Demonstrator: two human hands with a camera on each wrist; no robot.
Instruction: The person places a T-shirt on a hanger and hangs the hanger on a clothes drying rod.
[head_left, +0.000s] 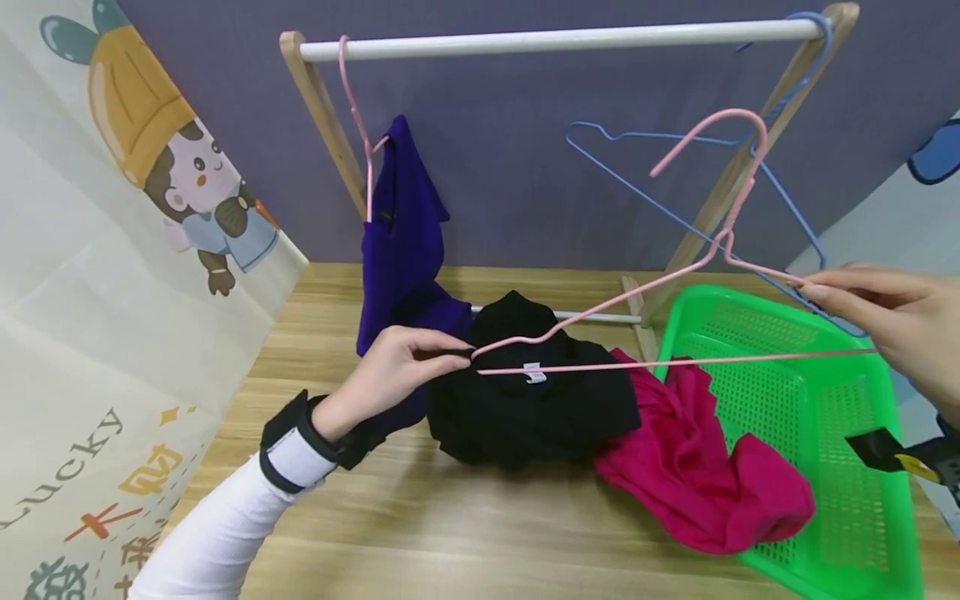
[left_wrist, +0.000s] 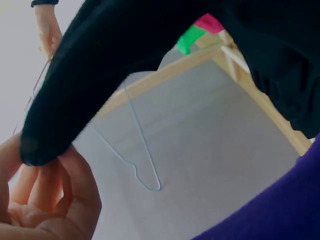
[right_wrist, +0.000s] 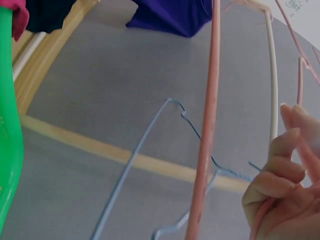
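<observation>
A pink wire hanger [head_left: 630,294] is held up in front of the rack, its hook pointing upward. My right hand [head_left: 892,308] grips its right shoulder; in the right wrist view, that hand's fingers [right_wrist: 275,182] curl round the pink wire. At the hanger's left tip, my left hand [head_left: 397,371] pinches an edge of a black garment [head_left: 540,425]. The left wrist view has the dark cloth [left_wrist: 75,100] between thumb and fingers, hiding part of the hanger. Most of the black garment hangs or lies bunched behind the hanger's lower bar, a white label [head_left: 534,373] showing.
A purple garment [head_left: 405,225] hangs from another pink hanger [head_left: 352,100] at the rack's left. From the white rod [head_left: 562,39] a blue hanger [head_left: 827,42] hangs at the right. A bright pink garment [head_left: 697,475] lies partly over a green basket [head_left: 896,517].
</observation>
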